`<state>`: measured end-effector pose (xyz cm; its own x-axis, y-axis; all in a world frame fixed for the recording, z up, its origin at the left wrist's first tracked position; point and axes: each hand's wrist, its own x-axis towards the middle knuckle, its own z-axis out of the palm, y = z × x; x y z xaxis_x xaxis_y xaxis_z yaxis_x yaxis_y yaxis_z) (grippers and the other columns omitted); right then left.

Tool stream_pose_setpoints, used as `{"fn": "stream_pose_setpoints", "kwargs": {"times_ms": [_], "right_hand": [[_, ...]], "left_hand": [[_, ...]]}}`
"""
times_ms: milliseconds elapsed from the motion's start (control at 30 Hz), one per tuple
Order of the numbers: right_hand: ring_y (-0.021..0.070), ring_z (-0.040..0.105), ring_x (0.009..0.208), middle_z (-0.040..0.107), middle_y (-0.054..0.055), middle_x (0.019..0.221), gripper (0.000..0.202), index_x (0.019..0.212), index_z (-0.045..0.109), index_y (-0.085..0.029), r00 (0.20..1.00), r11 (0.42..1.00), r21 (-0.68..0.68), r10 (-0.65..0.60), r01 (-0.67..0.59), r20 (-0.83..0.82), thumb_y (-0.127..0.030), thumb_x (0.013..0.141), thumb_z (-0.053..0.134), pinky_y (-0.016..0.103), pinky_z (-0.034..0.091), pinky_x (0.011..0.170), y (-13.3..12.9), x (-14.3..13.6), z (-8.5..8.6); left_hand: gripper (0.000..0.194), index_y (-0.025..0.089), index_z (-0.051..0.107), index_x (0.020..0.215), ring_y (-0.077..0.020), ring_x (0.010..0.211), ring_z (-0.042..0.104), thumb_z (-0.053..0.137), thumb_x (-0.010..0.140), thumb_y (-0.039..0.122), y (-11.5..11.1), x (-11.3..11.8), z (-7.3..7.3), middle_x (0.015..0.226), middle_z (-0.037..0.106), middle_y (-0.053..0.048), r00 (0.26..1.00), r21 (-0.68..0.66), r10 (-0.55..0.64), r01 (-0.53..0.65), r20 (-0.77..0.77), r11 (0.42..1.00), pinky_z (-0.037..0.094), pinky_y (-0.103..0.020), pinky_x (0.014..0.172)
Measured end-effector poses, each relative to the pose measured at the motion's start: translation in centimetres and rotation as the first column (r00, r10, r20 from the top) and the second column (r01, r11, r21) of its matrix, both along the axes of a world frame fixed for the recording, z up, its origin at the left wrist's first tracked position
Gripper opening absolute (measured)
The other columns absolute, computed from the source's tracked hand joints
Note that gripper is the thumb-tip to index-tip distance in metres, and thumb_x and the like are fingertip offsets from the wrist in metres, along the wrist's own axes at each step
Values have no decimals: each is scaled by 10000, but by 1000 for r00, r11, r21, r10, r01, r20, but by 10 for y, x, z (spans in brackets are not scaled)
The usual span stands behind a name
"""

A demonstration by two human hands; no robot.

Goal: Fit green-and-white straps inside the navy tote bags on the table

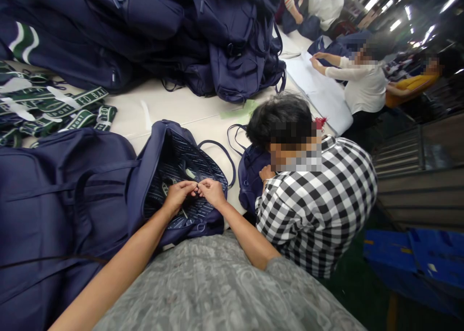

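Observation:
A navy bag point(145, 186) lies open in front of me, its dark patterned lining point(203, 210) showing. Over that opening my left hand point(178, 195) and my right hand point(212, 192) meet, fingertips pinched close together. Whatever small thing is between the fingers is too small to make out. Inside the bag, just behind my hands, there is a small pale piece point(189, 173). A loop handle point(226, 157) stands out from the bag's right side.
Navy bags point(232, 50) are heaped at the back. Green lettered straps point(72, 108) lie at the left; another navy bag point(47, 191) lies below them. Close on my right a person in a checked shirt point(319, 205) bends over a bag. Blue crates point(413, 258) stand at the lower right.

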<state>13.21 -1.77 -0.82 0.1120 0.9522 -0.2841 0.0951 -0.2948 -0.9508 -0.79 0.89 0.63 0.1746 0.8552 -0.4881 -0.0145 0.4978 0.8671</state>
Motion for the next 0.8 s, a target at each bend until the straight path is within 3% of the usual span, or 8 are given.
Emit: {"fn": "stream_pose_setpoints", "kwargs": {"times_ms": [800], "right_hand": [[94, 595, 483, 642, -9, 606, 128, 701, 607, -166, 997, 1000, -4, 3, -4, -73, -282, 755, 615, 197, 491, 496, 0, 0, -5]], "left_hand": [[362, 125, 719, 756, -139, 571, 596, 792, 523, 393, -1, 1, 1, 680, 699, -60, 999, 1, 49, -49, -19, 999, 476, -272, 606]]}}
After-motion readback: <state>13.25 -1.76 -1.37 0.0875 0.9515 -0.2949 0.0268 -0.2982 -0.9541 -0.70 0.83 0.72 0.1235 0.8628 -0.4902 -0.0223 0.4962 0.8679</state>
